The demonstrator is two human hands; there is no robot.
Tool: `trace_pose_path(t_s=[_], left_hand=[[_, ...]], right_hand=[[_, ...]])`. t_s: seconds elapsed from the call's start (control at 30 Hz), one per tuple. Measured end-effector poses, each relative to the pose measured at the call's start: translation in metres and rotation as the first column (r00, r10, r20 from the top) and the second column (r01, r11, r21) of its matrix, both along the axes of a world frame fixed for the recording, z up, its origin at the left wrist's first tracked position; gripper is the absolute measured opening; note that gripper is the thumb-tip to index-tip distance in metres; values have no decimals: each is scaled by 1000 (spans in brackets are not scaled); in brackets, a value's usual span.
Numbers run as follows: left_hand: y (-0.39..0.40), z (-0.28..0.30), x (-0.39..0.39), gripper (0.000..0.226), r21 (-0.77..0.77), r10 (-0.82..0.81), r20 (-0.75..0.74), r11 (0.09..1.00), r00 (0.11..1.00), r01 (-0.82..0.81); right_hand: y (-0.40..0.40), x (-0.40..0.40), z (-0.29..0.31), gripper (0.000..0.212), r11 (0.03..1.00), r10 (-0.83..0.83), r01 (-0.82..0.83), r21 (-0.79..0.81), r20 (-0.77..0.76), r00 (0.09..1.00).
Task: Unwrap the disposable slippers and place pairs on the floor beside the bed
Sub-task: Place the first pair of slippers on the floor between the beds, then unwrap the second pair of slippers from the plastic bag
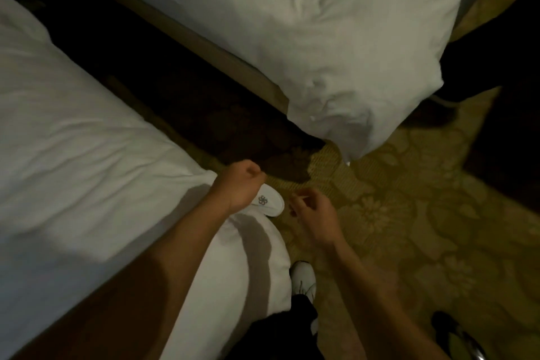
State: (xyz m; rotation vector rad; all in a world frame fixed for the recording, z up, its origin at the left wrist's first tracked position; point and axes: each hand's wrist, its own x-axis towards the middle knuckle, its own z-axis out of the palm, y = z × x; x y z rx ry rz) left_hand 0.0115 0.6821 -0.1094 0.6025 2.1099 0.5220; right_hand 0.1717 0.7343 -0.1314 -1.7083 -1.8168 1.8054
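You're shooting in pretty dim, yellowish light. The near bed [87, 131] is the brightest bit; the gap beyond it is almost black. Your arm throws soft shadows across its corner. Everything's smeary, and lines bow near the edges.

Bed linen [87, 114] on the near bed is white woven cloth, matt and finely creased; the far bed's duvet [336, 38] shows the same matt, rumpled cloth. The slipper [270, 202] is white matt fabric, smooth, bearing a small stitched grey emblem. The carpet [409, 213] is a matt olive pile with a woven floral pattern.
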Motion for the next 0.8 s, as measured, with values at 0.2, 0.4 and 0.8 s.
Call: trace_pose_path(t_s=[0.2, 0.4, 0.8], left_hand=[[-65, 107, 6, 31, 170, 166, -20, 972, 986, -160], [-154, 199, 19, 32, 303, 337, -40, 901, 941, -310], [-361, 263, 79, 27, 449, 775, -35, 576, 631, -683]], right_hand=[[-22, -22, 113, 32, 974, 167, -161, 157, -24, 986], [-90, -40, 214, 30, 944, 277, -254, 210, -88, 957], [-268, -43, 300, 29, 827, 562, -533, 181, -223, 797]])
